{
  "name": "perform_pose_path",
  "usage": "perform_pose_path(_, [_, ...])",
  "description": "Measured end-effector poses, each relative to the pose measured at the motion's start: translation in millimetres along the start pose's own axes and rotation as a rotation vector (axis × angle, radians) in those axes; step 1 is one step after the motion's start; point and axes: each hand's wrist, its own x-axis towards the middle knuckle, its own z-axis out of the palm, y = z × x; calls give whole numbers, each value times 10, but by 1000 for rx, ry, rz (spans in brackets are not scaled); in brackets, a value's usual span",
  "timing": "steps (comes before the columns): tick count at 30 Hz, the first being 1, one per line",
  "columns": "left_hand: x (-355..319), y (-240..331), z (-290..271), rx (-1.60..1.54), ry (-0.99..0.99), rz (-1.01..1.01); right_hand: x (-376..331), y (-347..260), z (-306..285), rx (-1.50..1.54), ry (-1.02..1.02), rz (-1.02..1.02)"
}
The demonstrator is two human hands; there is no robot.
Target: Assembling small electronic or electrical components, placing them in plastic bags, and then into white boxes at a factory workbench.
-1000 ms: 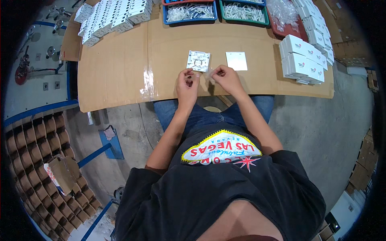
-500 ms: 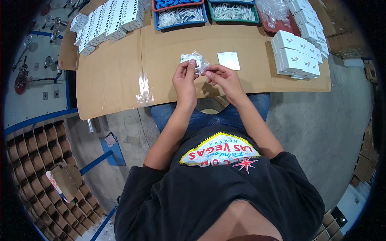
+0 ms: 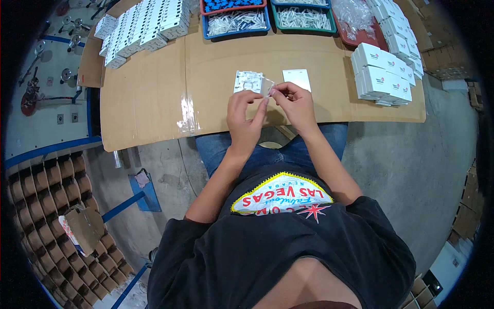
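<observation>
A: Where are your hands working now?

B: You are holding both hands together over the near edge of the cardboard-covered table (image 3: 154, 98). Your left hand (image 3: 246, 114) is pinching one side of a small clear plastic bag (image 3: 268, 87) between thumb and forefinger, with the other fingers curled loosely. Your right hand (image 3: 294, 103) is pinching the other side of the same bag with its fingertips pressed together.

A: And where is the bag sitting?

B: It is not lying on the table; you are keeping it lifted just above the table, between your two hands. Just behind the bag, a white moulded plate (image 3: 247, 81) is lying flat on the table, and a plain white square card (image 3: 297, 79) is lying just to the right of that plate.

A: What else is standing on the table?

B: At the right end of the table, a stack of small white boxes (image 3: 382, 77) is sitting. At the far left corner, rows of white cartons (image 3: 141, 23) are lying. Along the far edge, a blue tray (image 3: 235, 23) and a green tray (image 3: 303, 16) are holding small white parts, and beside the green tray a red tray (image 3: 363, 35) is holding crumpled clear bags (image 3: 352, 11).
</observation>
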Motion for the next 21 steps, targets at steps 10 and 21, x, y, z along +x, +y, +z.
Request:
perform_pose_path(10, [57,-64,-17,135,-90,49,-43,-67,-47,-42,-76,48])
perform_pose_path(21, [-32,-131,88,-77,-42,-259,-75,-66,22,-294,10,-108])
